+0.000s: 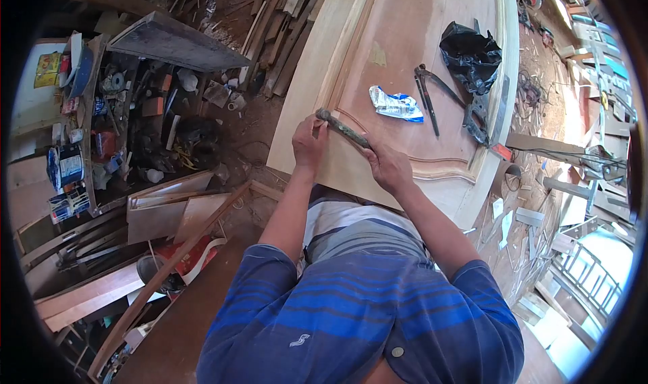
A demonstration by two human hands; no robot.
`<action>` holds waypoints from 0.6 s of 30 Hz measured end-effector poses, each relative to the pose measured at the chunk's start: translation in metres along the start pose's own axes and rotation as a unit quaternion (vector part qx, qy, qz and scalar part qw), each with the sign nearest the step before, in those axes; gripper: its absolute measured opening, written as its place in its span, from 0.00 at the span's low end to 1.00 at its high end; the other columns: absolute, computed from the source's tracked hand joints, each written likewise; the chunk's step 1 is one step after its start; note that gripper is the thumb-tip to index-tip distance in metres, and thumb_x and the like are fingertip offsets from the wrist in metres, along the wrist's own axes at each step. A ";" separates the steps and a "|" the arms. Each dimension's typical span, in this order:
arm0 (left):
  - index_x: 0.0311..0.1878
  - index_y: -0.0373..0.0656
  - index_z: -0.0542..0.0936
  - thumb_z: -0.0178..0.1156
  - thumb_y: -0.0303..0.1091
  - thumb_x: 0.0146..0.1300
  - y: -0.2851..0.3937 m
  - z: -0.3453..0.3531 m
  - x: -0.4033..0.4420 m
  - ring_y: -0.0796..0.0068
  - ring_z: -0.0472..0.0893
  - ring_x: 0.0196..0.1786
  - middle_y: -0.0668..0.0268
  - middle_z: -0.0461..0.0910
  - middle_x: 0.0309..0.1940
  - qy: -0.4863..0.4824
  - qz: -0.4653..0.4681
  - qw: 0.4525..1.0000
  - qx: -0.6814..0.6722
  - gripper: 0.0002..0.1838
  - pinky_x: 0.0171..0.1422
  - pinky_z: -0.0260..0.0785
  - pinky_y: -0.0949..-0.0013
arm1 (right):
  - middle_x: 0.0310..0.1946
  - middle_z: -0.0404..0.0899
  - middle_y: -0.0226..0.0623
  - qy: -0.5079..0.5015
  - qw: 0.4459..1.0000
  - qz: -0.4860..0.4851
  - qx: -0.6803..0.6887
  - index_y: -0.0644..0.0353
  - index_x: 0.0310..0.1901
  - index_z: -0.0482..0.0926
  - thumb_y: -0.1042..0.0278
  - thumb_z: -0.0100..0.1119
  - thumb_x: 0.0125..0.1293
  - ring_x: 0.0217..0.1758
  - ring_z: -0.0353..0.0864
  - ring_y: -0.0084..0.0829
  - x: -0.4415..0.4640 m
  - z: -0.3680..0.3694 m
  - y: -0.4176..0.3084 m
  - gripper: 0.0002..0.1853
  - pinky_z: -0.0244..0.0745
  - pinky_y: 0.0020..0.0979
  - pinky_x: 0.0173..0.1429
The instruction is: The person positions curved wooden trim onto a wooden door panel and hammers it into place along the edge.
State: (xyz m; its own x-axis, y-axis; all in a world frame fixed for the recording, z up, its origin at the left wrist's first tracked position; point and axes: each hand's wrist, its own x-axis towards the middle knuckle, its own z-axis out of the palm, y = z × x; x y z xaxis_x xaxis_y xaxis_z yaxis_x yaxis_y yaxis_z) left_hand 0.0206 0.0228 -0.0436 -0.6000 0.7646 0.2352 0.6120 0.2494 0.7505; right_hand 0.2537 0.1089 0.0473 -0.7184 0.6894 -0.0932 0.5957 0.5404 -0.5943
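Observation:
A wooden panelled door lies flat in front of me. Over its near end my right hand is closed around the handle of a hammer, whose worn handle slants up to the left. My left hand is beside the hammer's head with thumb and fingers pinched together; whatever sits between those fingertips is too small to make out. Farther up on the door lie a blue and white packet, dark long-handled pincers, a black plastic bag and a handsaw with a dark handle.
At left stands a cluttered shelf with cans and packets under a slanted board. Stacked timber strips lie beyond the door's left edge. Wooden boards lean at lower left. Offcuts and shavings litter the floor to the right.

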 end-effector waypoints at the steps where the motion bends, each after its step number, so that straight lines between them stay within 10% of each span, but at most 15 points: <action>1: 0.54 0.42 0.85 0.72 0.25 0.67 0.003 0.000 0.000 0.54 0.90 0.47 0.58 0.90 0.44 0.000 -0.018 1.000 -0.007 0.13 0.54 0.84 0.55 | 0.41 0.90 0.49 -0.005 1.000 -0.003 -0.011 0.43 0.77 0.75 0.47 0.52 0.88 0.40 0.92 0.52 0.001 0.003 0.003 0.24 0.84 0.53 0.40; 18: 0.48 0.40 0.84 0.72 0.26 0.67 0.009 0.000 0.001 0.49 0.90 0.46 0.54 0.89 0.42 -0.011 -0.097 0.992 -0.081 0.09 0.54 0.83 0.55 | 0.41 0.90 0.49 -0.043 0.999 0.019 -0.020 0.43 0.75 0.76 0.49 0.56 0.86 0.40 0.91 0.54 0.005 0.004 0.005 0.22 0.83 0.56 0.40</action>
State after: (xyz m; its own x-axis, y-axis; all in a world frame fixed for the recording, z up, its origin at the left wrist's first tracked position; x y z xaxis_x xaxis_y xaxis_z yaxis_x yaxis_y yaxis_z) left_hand 0.0259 0.0257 -0.0364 -0.6855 0.7252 0.0642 0.3942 0.2956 0.8702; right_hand 0.2517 0.1134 0.0403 -0.7219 0.6669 -0.1844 0.6360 0.5346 -0.5564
